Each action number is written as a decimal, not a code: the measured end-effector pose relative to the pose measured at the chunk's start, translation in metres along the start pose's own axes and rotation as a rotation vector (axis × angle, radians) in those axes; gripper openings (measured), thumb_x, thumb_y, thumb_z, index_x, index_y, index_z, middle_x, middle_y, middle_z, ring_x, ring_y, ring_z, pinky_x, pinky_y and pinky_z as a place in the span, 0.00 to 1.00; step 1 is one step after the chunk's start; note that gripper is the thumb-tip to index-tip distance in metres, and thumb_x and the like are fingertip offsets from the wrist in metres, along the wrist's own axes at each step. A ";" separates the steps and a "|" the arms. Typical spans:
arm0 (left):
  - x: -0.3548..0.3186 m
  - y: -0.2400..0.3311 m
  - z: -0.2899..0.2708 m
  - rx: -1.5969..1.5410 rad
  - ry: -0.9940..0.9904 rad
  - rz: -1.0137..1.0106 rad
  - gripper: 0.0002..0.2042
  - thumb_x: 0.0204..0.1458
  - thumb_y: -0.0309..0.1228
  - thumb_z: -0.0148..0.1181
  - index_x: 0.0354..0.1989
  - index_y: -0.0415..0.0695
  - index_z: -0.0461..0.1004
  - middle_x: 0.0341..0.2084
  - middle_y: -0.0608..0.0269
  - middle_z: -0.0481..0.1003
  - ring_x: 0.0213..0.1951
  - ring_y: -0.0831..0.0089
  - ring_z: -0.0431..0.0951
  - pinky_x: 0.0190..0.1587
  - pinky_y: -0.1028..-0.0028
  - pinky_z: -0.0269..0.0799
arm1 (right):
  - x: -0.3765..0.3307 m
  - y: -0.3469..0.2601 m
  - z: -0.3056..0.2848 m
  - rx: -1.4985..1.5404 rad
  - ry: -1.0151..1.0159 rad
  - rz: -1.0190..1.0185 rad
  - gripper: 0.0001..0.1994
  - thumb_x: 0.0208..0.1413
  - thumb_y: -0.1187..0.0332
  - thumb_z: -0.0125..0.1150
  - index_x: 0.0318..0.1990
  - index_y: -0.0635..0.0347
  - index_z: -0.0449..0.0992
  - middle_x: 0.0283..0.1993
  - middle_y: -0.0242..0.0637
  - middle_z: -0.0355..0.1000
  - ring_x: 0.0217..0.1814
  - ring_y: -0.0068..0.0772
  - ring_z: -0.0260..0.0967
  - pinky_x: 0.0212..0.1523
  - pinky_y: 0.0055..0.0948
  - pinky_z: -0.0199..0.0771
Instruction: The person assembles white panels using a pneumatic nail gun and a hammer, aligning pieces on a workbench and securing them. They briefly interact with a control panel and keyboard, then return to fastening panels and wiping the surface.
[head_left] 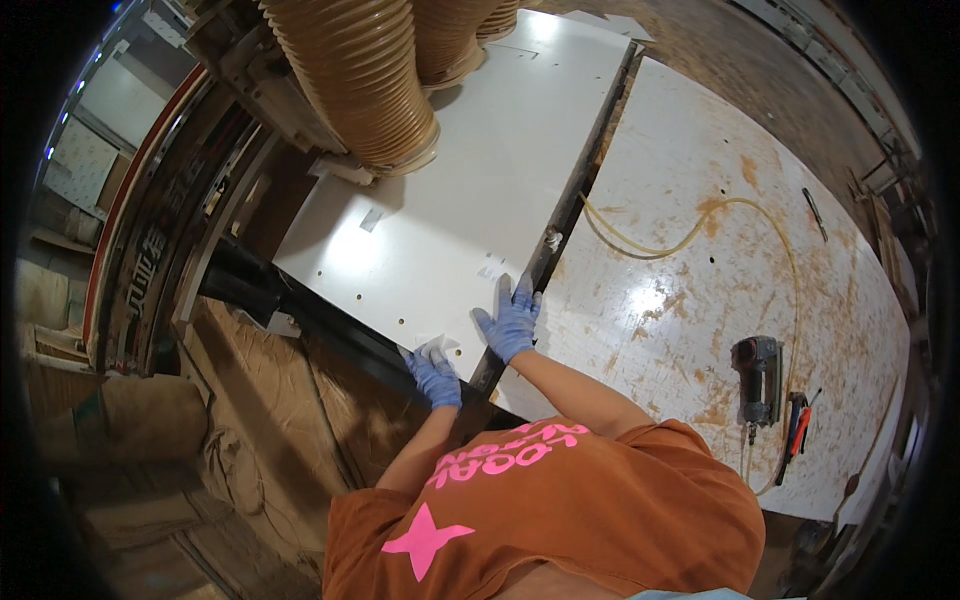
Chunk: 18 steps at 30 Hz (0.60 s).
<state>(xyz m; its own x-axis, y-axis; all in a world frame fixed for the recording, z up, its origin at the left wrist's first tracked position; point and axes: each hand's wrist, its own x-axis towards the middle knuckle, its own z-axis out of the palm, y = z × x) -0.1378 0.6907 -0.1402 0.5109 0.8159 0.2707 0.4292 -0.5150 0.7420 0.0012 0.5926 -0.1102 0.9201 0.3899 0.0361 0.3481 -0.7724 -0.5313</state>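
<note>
A large white panel (500, 150) with a row of small holes along its near edge lies in front of me on a machine bed. My left hand (435, 377), in a blue glove, rests at the panel's near edge close to the corner, fingers stretched onto the surface. Also gloved in blue, my right hand (512, 322) lies with fingers spread over the panel's right edge, beside a dark rail (570, 215). Neither hand appears to hold anything. Two small pale labels or marks show on the panel.
Ribbed tan ducts (360, 80) hang over the panel's far left part. On the right, a stained white table (660, 310) carries a pneumatic nail gun (757, 380), a yellowish hose (740, 202), red-and-black hand tools (800, 430) and a slim dark tool (815, 213).
</note>
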 end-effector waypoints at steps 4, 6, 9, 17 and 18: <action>0.002 0.005 -0.002 -0.036 -0.006 0.001 0.10 0.57 0.30 0.50 0.41 0.39 0.73 0.56 0.36 0.63 0.64 0.47 0.56 0.63 0.59 0.54 | 0.001 0.005 0.008 -0.041 0.038 -0.020 0.47 0.49 0.38 0.54 0.69 0.61 0.48 0.71 0.63 0.35 0.75 0.57 0.29 0.70 0.54 0.26; 0.000 -0.013 0.004 -0.005 0.007 -0.014 0.10 0.56 0.30 0.51 0.41 0.39 0.73 0.60 0.35 0.59 0.63 0.46 0.57 0.62 0.59 0.55 | 0.000 0.006 0.013 -0.048 0.055 -0.043 0.47 0.50 0.38 0.53 0.70 0.60 0.47 0.72 0.63 0.34 0.76 0.56 0.28 0.71 0.54 0.27; -0.002 -0.009 0.006 0.045 0.065 -0.009 0.11 0.55 0.32 0.53 0.43 0.40 0.73 0.64 0.35 0.51 0.61 0.44 0.61 0.61 0.61 0.58 | -0.001 0.002 0.005 -0.055 0.037 -0.020 0.47 0.49 0.38 0.54 0.70 0.58 0.48 0.72 0.63 0.33 0.76 0.55 0.28 0.70 0.54 0.28; 0.000 0.003 0.000 0.022 0.048 -0.061 0.13 0.56 0.30 0.51 0.45 0.35 0.70 0.66 0.38 0.50 0.57 0.46 0.64 0.60 0.62 0.59 | 0.000 0.006 0.008 -0.003 0.054 -0.060 0.46 0.49 0.39 0.54 0.70 0.57 0.47 0.72 0.65 0.32 0.76 0.57 0.27 0.70 0.57 0.27; 0.000 0.003 -0.001 0.031 0.046 -0.062 0.13 0.56 0.30 0.51 0.45 0.35 0.70 0.65 0.38 0.50 0.57 0.46 0.64 0.60 0.62 0.59 | -0.001 0.007 0.010 -0.008 0.058 -0.064 0.47 0.48 0.39 0.55 0.70 0.57 0.47 0.72 0.65 0.32 0.76 0.57 0.27 0.70 0.57 0.27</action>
<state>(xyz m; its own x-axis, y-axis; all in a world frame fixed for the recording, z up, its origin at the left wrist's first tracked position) -0.1374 0.6889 -0.1374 0.4482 0.8573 0.2532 0.4822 -0.4703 0.7391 0.0012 0.5923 -0.1221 0.9047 0.4090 0.1193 0.4080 -0.7509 -0.5194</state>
